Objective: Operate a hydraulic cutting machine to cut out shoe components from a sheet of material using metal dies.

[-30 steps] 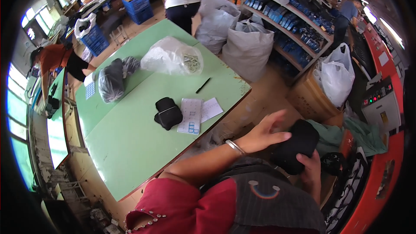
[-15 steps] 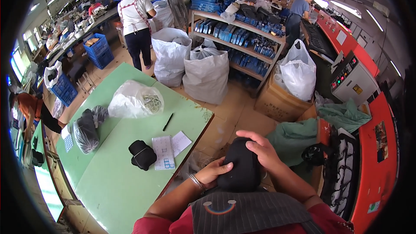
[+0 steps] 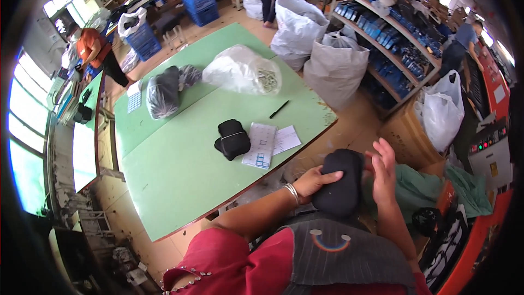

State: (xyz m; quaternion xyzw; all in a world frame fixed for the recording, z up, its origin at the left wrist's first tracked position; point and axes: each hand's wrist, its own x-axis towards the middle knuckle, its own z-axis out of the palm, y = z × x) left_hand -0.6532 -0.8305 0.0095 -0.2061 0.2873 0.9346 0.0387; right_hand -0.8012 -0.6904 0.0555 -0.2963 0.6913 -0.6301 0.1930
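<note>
1. the left hand [image 3: 314, 181] is clamped on the black pad [image 3: 338, 188], thumb laid over its upper face, the other fingers hidden beneath.
2. the right hand [image 3: 383, 172] is raised at the pad's right side with fingers spread apart; whether a fingertip touches the edge, i cannot tell.
3. the pad is held in front of the apron [image 3: 349, 248], off the table's near edge. it looks light and softly padded, with rounded corners and enough body to keep its shape. whether it is one piece or several stacked, i cannot tell.
4. the matte face should not slip much, nor seem fragile; a hard pinch might dent it. best hold: flat across the middle, thumb above, fingers below, the other palm steadying the far edge.
5. on the green table [image 3: 180, 169] lies a black bundle [image 3: 233, 141] with a thin band around it, just beside the papers [image 3: 260, 145].
6. the pen [image 3: 279, 109] lies beyond those; a clear bag [image 3: 234, 71] rests further back.
</note>
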